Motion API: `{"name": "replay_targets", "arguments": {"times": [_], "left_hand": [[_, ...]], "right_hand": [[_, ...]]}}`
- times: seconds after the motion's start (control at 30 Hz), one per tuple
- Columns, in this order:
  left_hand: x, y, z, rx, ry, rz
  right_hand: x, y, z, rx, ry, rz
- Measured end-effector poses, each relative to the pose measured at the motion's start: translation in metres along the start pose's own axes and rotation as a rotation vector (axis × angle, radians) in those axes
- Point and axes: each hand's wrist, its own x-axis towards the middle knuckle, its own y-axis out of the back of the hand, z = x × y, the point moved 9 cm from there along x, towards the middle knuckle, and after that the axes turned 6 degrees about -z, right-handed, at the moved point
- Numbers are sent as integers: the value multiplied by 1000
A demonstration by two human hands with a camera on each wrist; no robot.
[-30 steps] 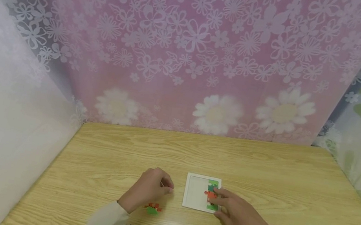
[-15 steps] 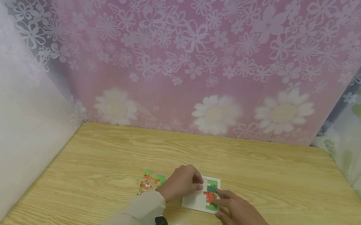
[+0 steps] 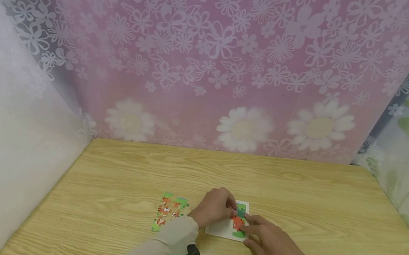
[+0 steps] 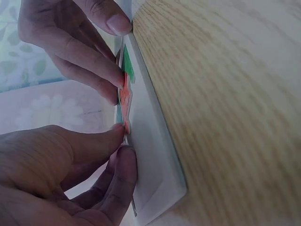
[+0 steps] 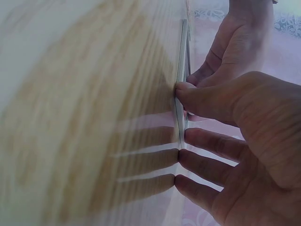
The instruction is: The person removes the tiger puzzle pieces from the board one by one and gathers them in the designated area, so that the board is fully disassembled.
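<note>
A white puzzle tray (image 3: 219, 229) lies on the table, with green and orange puzzle pieces (image 3: 238, 224) along its right side. Over its upper middle, my left hand (image 3: 212, 208) pinches a small puzzle piece between thumb and fingertips; the fingers mostly hide it. In the left wrist view the left fingertips are right beside the orange piece (image 4: 125, 98). My right hand (image 3: 274, 246) rests at the tray's right edge with fairly straight fingers. Its thumb (image 5: 188, 96) presses the tray's edge, and one fingertip touches the orange piece.
Several loose puzzle pieces (image 3: 164, 211) with an orange animal picture lie left of the tray, partly covered by the left sleeve (image 3: 164, 247). The wooden table (image 3: 133, 165) ends at a pink floral curtain (image 3: 196, 76) behind.
My left hand has moved right, from beside the loose pieces to over the tray, and has gone slightly further toward the placed pieces. The right hand has stayed at the tray's right edge.
</note>
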Motion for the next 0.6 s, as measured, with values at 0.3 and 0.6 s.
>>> {"name": "replay_targets", "arguments": {"times": [0.3,0.6], "left_hand": [[1,-2,1,-5,43,6],[-2,-1,5,3,56,12]], "right_hand": [[0,-1,2,28,-19,-3],[1,-1,1,34,-7,2]]}}
